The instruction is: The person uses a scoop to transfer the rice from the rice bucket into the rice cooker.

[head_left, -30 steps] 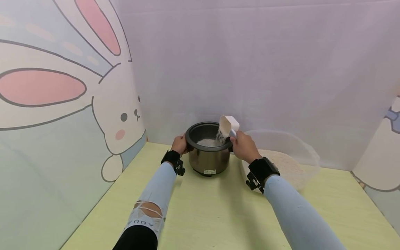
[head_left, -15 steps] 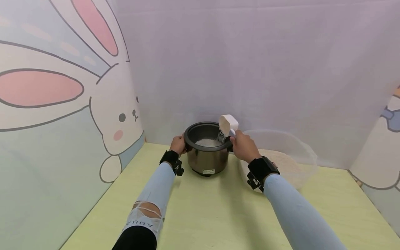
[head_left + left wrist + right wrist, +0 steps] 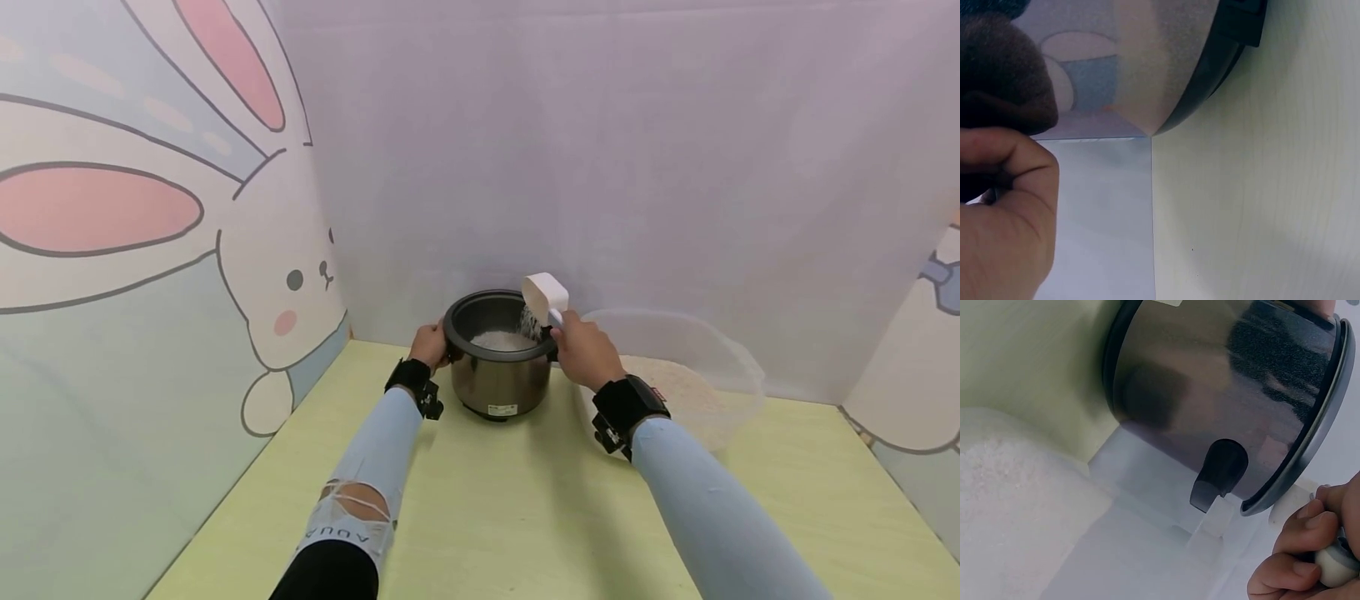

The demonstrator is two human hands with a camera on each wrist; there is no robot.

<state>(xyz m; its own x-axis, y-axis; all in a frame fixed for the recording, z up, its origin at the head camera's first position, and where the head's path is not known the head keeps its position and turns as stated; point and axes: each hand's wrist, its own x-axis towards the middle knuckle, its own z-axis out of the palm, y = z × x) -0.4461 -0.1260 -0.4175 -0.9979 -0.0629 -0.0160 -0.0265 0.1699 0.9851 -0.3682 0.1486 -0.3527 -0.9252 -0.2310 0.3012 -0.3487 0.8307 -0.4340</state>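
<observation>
One white squarish scoop (image 3: 547,295) tilted beyond the right hand (image 3: 590,353) gripping it; left hand (image 3: 430,346) grasped a round, bronze-sided cooker (image 3: 501,385).

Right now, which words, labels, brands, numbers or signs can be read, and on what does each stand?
"AQUA", probably: upside down on the pale blue fabric left sleeve; its second letter is unclear.
White rectangular label on the round brown metallic pot: print too small to read.
Small red mark on the black right wrist strap: too small to read.
</observation>
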